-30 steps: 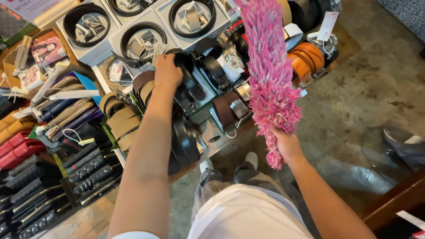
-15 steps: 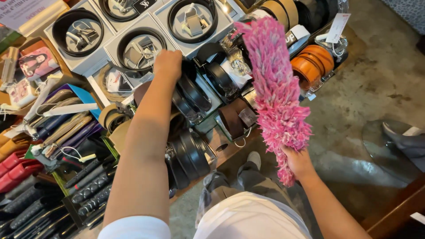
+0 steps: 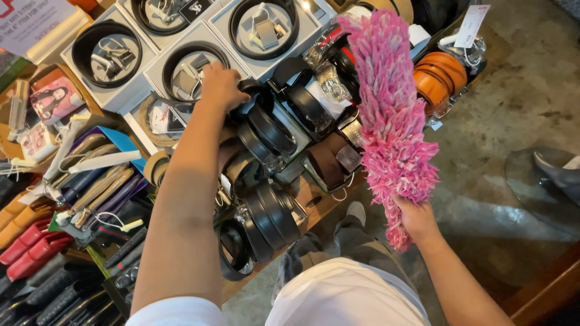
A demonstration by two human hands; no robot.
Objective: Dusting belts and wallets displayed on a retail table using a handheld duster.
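Note:
My left hand [image 3: 221, 86] reaches forward over a display table and grips a coiled black belt [image 3: 261, 124] among several rolled belts. Its fingers curl over the top of the coil. My right hand [image 3: 417, 218] is closed round the handle of a fluffy pink duster [image 3: 389, 115], held upright over the right end of the belts. Brown and black rolled belts [image 3: 329, 163] lie between the two hands. More black coils [image 3: 266, 217] sit at the table's near edge.
White boxes with coiled belts [image 3: 181, 72] stand at the back. Orange belts [image 3: 441, 75] lie at the far right, wallets and red cases [image 3: 36, 241] at the left. A concrete floor [image 3: 519, 108] spreads to the right, with someone's shoe [image 3: 559, 172] on it.
My left hand has stayed on the black belt coil. The pink duster has swung right and lower, and the view has shifted toward the table.

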